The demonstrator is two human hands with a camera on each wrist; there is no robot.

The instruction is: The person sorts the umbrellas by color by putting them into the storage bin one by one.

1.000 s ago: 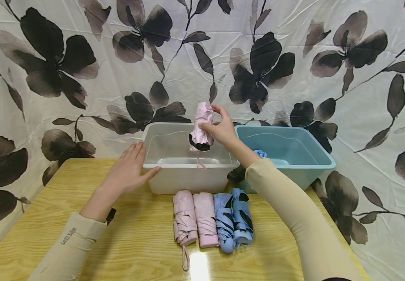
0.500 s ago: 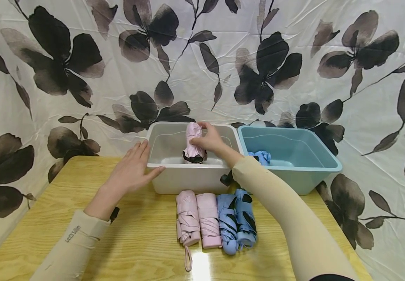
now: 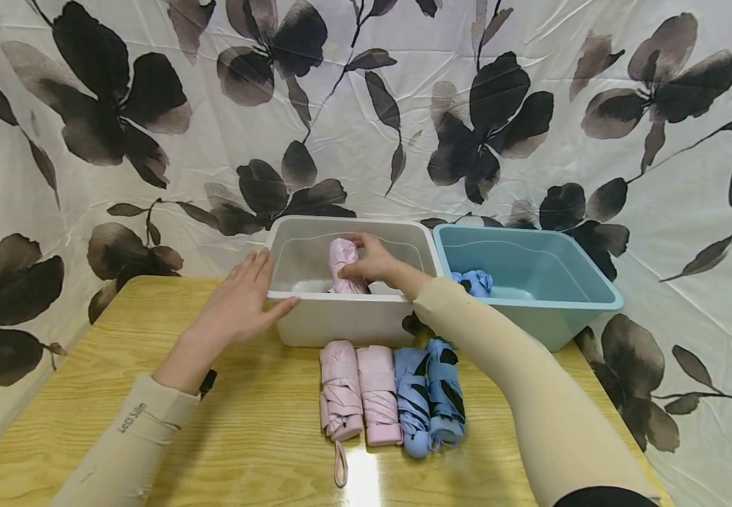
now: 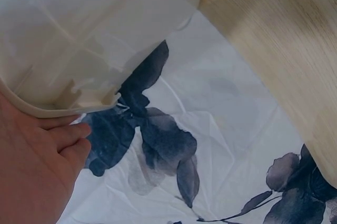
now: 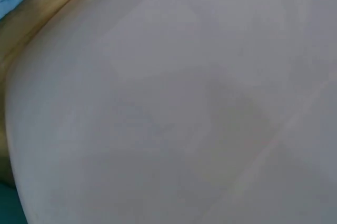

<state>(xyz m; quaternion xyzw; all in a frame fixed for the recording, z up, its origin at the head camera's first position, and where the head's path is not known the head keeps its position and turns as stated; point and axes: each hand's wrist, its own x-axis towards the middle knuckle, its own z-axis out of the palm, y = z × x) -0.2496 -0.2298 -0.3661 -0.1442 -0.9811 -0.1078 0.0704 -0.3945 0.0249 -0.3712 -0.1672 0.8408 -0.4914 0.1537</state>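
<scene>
My right hand point(image 3: 375, 262) grips a folded pink umbrella point(image 3: 343, 262) inside the white bin point(image 3: 340, 320); the front wall hides the umbrella's lower end. At the bin's left end my left hand point(image 3: 237, 299) rests with straight fingers against the rim, thumb reaching to the front wall. In the left wrist view, the left hand's fingers point(image 4: 68, 134) lie along the outside of the bin's rim point(image 4: 58, 112). The right wrist view is filled by the bin's pale wall point(image 5: 168, 103), and the right hand is out of sight there.
Two folded pink umbrellas point(image 3: 342, 391) and two blue umbrellas point(image 3: 411, 401) lie in a row on the wooden table point(image 3: 245, 436) before the white bin. A teal bin point(image 3: 549, 324) on the right holds a blue umbrella point(image 3: 476, 282). A floral cloth point(image 3: 366, 105) hangs behind.
The right hand has lowered the pink umbrella from above the white bin down into it. The left hand stays at the bin's left end. The head view has shifted slightly.
</scene>
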